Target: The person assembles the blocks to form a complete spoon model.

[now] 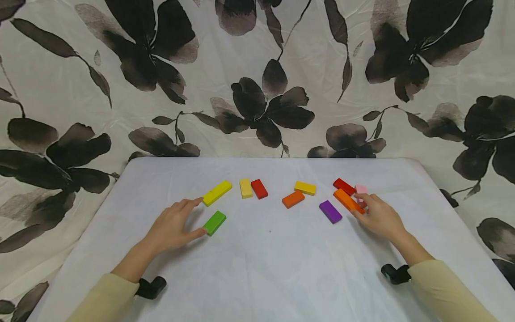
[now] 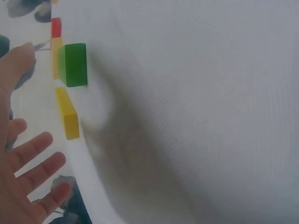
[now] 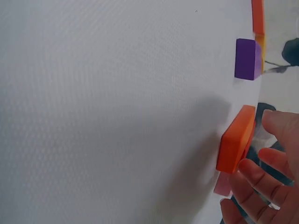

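My left hand point(image 1: 170, 226) hovers at the left with fingers spread. Its thumb tip is right at the near end of a green block point(image 1: 215, 223), and its index fingertip is at the lower end of a long yellow block point(image 1: 217, 193). On the right, my right hand point(image 1: 378, 217) reaches over the end of a long orange block point(image 1: 347, 200), thumb and fingers apart in the right wrist view. Its fingers partly hide a pink block point(image 1: 360, 189). A red block point(image 1: 344, 186) lies just behind the orange one. Beside them is a purple block point(image 1: 331, 212).
Between the hands lie a short yellow block point(image 1: 246, 188), a red block point(image 1: 259, 188), another yellow block point(image 1: 305, 188) and a short orange block point(image 1: 293, 199). They lie on a white table point(image 1: 265, 268); a flower-patterned cloth point(image 1: 181, 120) hangs behind its far edge.
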`<state>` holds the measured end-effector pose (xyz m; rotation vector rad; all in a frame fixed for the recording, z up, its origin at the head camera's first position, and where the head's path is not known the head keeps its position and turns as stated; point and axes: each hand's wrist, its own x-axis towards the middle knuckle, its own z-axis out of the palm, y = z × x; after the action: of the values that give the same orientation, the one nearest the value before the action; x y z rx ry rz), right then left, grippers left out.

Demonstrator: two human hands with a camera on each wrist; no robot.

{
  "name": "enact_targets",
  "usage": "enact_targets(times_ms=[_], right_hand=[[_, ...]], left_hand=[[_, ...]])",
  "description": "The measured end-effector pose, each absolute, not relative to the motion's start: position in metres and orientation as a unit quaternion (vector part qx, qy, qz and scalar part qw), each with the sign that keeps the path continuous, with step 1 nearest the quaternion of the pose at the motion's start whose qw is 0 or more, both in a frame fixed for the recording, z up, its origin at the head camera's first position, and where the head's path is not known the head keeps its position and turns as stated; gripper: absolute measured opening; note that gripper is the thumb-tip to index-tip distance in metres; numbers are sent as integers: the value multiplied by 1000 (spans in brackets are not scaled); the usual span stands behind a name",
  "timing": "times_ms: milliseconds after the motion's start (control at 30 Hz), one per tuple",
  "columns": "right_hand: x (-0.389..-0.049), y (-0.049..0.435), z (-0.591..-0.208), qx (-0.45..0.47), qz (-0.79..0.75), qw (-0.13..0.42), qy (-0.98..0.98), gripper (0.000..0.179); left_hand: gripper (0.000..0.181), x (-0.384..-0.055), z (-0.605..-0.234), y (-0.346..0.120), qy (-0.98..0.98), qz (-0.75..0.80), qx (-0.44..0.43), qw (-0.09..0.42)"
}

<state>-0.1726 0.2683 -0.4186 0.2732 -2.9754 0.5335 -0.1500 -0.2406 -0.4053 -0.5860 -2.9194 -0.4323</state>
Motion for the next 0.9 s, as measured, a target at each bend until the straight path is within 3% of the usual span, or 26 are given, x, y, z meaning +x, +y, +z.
enact_targets(times_ms=[900], right_hand=[[-187, 256, -424, 24, 138, 9, -990, 46]], left_hand=[[59, -149, -417, -217, -968, -185, -168, 4]])
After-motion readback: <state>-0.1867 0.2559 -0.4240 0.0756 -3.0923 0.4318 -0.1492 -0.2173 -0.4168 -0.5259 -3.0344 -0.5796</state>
